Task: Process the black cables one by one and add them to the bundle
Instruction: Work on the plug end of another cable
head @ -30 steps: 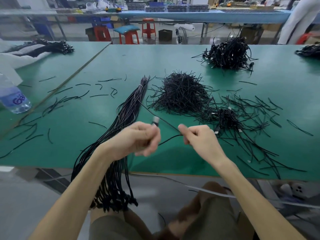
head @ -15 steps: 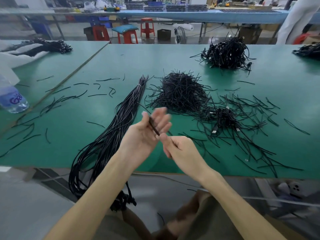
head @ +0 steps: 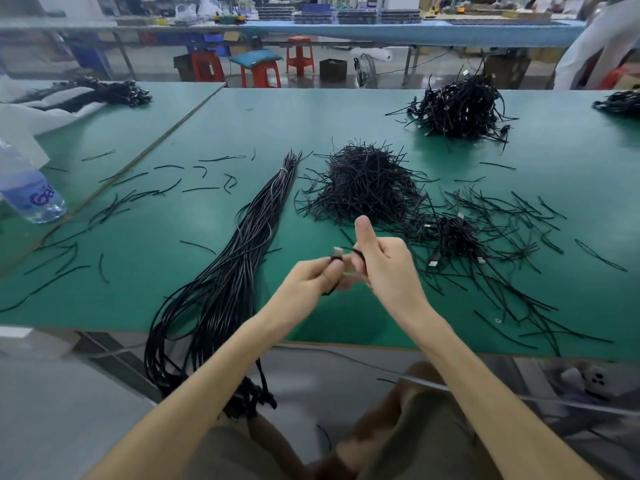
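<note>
Head camera, looking down over a green table (head: pixel 346 112): both of the person's hands are raised just above its near edge, close together, working one black cable (head: pixel 358 253). The left hand (head: pixel 308 280) pinches the cable just below its silver plug (head: pixel 337 252), which points up and away from the person. The right hand (head: pixel 386 266) is clenched around a loop of the same cable, with its thumb standing straight up. Left of the hands lies the bundle (head: pixel 242 258) – a long sheaf of black cables running from a pale tie at its far end towards the near edge of the table, where it spills over and hangs beside the person's left forearm. Right of the hands sits a small clump of cables (head: pixel 450 233) with metal plugs showing, and thin black strips are scattered around it. Beyond the hands, mid-table, is a heap of short black strips (head: pixel 367 185), just right of the bundle's far end. Farther back on the right rests a larger tangle of cables (head: pixel 460 107). More loose strips lie on the left part of the table – near a water bottle (head: pixel 31 197) at the left edge. Red stools (head: pixel 298 58) stand on the floor past the table.
</note>
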Demonstrator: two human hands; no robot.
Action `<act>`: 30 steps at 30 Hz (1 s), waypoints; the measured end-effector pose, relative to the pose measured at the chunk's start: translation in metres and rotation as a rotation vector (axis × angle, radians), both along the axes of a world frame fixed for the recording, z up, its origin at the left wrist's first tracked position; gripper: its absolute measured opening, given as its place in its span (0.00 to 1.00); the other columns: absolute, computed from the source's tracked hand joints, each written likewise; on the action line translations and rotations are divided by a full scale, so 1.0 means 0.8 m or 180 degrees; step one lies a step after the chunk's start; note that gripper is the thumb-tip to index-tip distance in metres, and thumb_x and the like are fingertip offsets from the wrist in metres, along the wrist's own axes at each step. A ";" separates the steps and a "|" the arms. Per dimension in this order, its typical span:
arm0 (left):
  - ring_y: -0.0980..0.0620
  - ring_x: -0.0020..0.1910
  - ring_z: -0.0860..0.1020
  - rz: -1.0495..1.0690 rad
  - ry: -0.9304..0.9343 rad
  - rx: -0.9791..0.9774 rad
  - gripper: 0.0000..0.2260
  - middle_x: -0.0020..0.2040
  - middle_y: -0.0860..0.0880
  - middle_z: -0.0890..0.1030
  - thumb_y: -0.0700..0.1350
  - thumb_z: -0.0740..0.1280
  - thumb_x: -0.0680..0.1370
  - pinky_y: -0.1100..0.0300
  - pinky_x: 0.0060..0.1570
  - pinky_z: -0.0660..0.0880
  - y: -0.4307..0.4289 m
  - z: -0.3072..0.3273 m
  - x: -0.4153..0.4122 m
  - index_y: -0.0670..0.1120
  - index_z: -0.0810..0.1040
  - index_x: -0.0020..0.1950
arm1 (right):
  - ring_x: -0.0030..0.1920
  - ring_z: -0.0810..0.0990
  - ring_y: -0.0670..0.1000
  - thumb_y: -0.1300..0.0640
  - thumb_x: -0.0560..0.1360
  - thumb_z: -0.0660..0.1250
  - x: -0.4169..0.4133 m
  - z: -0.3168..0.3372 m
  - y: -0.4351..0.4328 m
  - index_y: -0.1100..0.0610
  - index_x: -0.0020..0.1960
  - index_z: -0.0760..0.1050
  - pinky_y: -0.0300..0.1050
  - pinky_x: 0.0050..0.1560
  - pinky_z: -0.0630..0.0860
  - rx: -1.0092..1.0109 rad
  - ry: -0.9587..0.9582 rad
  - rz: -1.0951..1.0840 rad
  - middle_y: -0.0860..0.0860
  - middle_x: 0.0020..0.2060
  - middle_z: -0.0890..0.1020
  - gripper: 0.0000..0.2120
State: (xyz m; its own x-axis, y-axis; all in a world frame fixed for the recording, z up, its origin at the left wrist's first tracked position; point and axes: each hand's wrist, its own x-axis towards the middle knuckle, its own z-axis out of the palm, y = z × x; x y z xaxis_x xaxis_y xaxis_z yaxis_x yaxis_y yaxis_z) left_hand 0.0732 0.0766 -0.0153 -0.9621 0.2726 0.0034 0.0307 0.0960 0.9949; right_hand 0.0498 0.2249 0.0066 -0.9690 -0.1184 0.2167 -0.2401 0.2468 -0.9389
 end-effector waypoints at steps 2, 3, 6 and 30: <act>0.47 0.60 0.82 -0.0022 -0.0267 0.1097 0.19 0.56 0.47 0.84 0.46 0.53 0.88 0.51 0.68 0.74 0.004 -0.004 -0.001 0.40 0.82 0.57 | 0.22 0.61 0.43 0.36 0.82 0.55 0.005 0.003 0.001 0.58 0.26 0.67 0.33 0.26 0.59 -0.0285 -0.0084 0.0166 0.43 0.20 0.64 0.34; 0.46 0.62 0.81 -0.0070 -0.0353 0.1471 0.21 0.58 0.45 0.84 0.48 0.51 0.88 0.52 0.68 0.74 0.006 -0.003 -0.001 0.36 0.79 0.64 | 0.22 0.61 0.43 0.37 0.83 0.55 0.007 0.004 0.003 0.63 0.30 0.71 0.32 0.26 0.59 -0.0347 -0.0098 0.0229 0.44 0.21 0.64 0.34; 0.46 0.70 0.77 -0.0068 -0.0603 0.2071 0.25 0.68 0.44 0.80 0.53 0.48 0.88 0.55 0.67 0.74 0.012 0.011 -0.005 0.39 0.70 0.75 | 0.25 0.60 0.46 0.38 0.84 0.55 0.016 0.004 0.004 0.60 0.34 0.75 0.41 0.28 0.59 -0.0222 0.0060 0.0253 0.45 0.23 0.64 0.31; 0.54 0.27 0.62 -0.0933 -0.0876 0.3586 0.23 0.29 0.54 0.73 0.52 0.49 0.89 0.61 0.37 0.67 -0.060 0.064 -0.002 0.47 0.77 0.43 | 0.24 0.55 0.48 0.44 0.85 0.58 -0.029 -0.037 0.055 0.53 0.28 0.51 0.50 0.31 0.59 0.1268 0.0448 -0.0482 0.46 0.20 0.54 0.31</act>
